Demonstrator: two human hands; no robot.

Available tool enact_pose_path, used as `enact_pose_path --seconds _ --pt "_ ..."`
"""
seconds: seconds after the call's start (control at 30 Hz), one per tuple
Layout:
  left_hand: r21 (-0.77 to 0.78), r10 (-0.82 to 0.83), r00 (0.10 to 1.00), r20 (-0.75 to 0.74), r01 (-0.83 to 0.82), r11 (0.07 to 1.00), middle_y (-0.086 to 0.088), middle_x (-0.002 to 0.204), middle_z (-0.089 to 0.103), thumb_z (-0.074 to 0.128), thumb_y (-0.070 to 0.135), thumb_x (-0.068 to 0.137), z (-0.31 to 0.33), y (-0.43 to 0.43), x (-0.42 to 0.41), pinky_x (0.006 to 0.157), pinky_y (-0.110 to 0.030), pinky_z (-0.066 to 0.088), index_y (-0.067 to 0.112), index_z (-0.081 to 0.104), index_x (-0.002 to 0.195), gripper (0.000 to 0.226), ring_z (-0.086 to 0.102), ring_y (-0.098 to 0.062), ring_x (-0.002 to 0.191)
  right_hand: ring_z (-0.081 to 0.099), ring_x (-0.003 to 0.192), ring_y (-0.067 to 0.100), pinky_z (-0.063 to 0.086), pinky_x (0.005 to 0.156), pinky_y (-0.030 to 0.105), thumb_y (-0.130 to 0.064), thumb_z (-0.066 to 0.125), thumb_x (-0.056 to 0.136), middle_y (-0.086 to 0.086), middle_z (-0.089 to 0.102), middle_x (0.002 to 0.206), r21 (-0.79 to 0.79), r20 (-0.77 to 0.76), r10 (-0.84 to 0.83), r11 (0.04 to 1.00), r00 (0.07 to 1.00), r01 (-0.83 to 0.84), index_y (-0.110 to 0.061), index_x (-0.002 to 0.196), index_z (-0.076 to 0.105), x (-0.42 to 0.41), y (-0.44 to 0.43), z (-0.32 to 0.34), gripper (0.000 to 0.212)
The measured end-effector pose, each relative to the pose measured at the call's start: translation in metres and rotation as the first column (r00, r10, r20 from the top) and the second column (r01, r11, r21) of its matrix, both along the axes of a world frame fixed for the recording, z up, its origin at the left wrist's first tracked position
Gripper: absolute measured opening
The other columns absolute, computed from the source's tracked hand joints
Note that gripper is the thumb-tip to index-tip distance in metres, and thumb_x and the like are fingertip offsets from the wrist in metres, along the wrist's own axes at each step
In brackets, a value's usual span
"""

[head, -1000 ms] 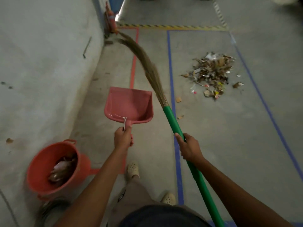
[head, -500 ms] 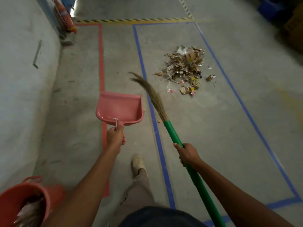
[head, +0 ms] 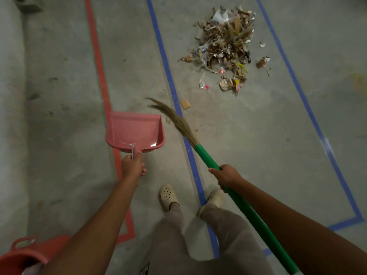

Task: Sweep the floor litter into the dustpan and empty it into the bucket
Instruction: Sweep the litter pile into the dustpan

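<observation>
- Concrete floor (head: 258, 155): carries all items; a wall runs along its left edge.
- Blue tape outline (head: 170, 80): marks a long bay on the floor, with its near right corner visible.
- Red tape line (head: 99, 76): runs left of the blue outline, nearer the floor's left edge, and turns a corner near the bucket.
- Broom (head: 208, 159): green handle slanting up from the lower right. The grass bristles (head: 178, 122) cross the left blue line, with their tips just beside the dustpan's right front corner.
- Litter pile (head: 224, 42): paper, leaves and wrappers heaped inside the blue bay toward its far end, well apart from the bristles and the dustpan.
- Pink dustpan (head: 135, 132): positioned over the strip between the red and blue lines, mouth facing away from the person.
- Red bucket (head: 23, 257): near the floor's left edge, only partly in view.
- Right hand (head: 226, 175): fingers wrapped around the broom handle.
- Left hand (head: 132, 167): fingers closed around the dustpan handle.
- Cream clogs (head: 167, 194): one either side of the left blue line.
- Cardboard scrap (head: 185, 104): just inside the blue line, between bristles and pile.
</observation>
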State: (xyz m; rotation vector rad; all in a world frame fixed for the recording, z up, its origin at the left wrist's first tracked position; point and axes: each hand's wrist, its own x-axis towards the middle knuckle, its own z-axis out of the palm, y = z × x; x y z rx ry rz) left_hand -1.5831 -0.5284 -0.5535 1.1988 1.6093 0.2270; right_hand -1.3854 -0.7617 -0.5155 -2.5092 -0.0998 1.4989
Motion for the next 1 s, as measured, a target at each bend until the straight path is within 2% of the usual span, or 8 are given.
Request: enact_pose_path --seconds 0.07,0.17,0.27,0.37,0.47,0.6,0.83,1.0 --pt "-0.019 -0.014 1.0 -0.027 0.014 1.0 -0.009 0.059 0.057 0.054 0.059 0.094 -0.026 0.006 0.014 0.044 -0.028 0.046 0.009 0.055 0.074 0.054 0.052 -0.021 0.042 0.064 0.059 0.021 0.056 0.056 0.032 -0.049 0.057 0.097 0.009 0.067 0.075 -0.029 -0.002 0.057 0.998 0.998 -0.057 -0.007 0.092 0.062 0.016 0.0 -0.029 0.042" --pt "-0.046 -0.044 0.995 -0.084 0.04 0.998 -0.012 0.062 0.059 0.056 0.053 0.095 -0.07 0.012 0.037 0.044 -0.028 0.046 0.009 0.055 0.075 0.048 0.052 -0.018 0.039 0.062 0.056 0.02 0.05 0.049 0.027 -0.045 0.057 0.098 0.011 0.066 0.075 -0.064 -0.004 0.057 0.996 0.998 -0.057 -0.009 0.084 0.057 0.038 -0.009 -0.077 0.039" --pt "-0.053 -0.082 0.99 -0.117 0.076 0.996 -0.013 0.063 0.057 0.056 0.042 0.099 -0.114 0.013 0.066 0.035 -0.021 0.04 0.006 0.055 0.079 0.042 0.05 -0.018 0.038 0.064 0.063 0.025 0.052 0.053 0.031 -0.045 0.056 0.099 0.011 0.064 0.074 -0.085 -0.028 0.068 0.994 0.997 -0.07 -0.012 0.078 0.052 0.065 -0.018 -0.132 0.039" --pt "-0.059 -0.135 0.98 -0.149 0.128 0.99 -0.011 0.062 0.056 0.054 0.041 0.1 -0.154 0.01 0.093 0.033 -0.02 0.038 0.006 0.056 0.081 0.04 0.05 -0.018 0.04 0.064 0.066 0.027 0.057 0.064 0.037 -0.046 0.055 0.099 0.014 0.066 0.079 -0.101 -0.059 0.093 0.99 0.994 -0.099 -0.009 0.085 0.054 0.1 -0.026 -0.184 0.04" --pt "-0.106 -0.172 0.972 -0.158 0.156 0.982 -0.01 0.061 0.054 0.056 0.035 0.099 -0.19 0.003 0.113 0.033 -0.019 0.035 0.004 0.057 0.087 0.033 0.046 -0.013 0.034 0.061 0.049 0.023 0.05 0.05 0.029 -0.045 0.055 0.099 0.01 0.063 0.064 -0.131 -0.075 0.081 0.987 0.994 -0.091 -0.008 0.08 0.055 0.142 -0.038 -0.227 0.042" --pt "-0.143 -0.173 0.967 -0.186 0.147 0.979 -0.01 0.061 0.052 0.057 0.033 0.1 -0.224 -0.004 0.141 0.033 -0.019 0.035 0.004 0.057 0.089 0.031 0.045 -0.012 0.033 0.062 0.052 0.023 0.048 0.05 0.026 -0.047 0.051 0.101 0.01 0.066 0.068 -0.176 -0.039 0.007 0.984 0.999 -0.014 -0.002 0.092 0.062 0.207 -0.038 -0.269 0.047" --pt "-0.108 -0.125 0.974 -0.189 0.106 0.988 -0.011 0.06 0.048 0.057 0.028 0.101 -0.234 0.011 0.215 0.031 -0.016 0.03 0.006 0.053 0.087 0.026 0.041 -0.007 0.027 0.065 0.059 0.021 0.05 0.048 0.027 -0.051 0.049 0.101 0.012 0.068 0.085 0.016 0.132 -0.11 0.994 0.985 0.109 -0.007 0.104 0.058 0.312 -0.008 -0.275 0.045" --pt "-0.06 -0.022 0.977 -0.21 0.009 0.998 -0.01 0.056 0.049 0.059 0.033 0.099 -0.216 0.023 0.259 0.03 -0.016 0.03 0.005 0.053 0.077 0.035 0.042 -0.009 0.027 0.065 0.063 0.021 0.055 0.051 0.031 -0.05 0.047 0.102 0.009 0.065 0.085 0.138 0.087 -0.021 0.99 0.996 0.009 -0.011 0.104 0.056 0.328 0.002 -0.239 0.04"
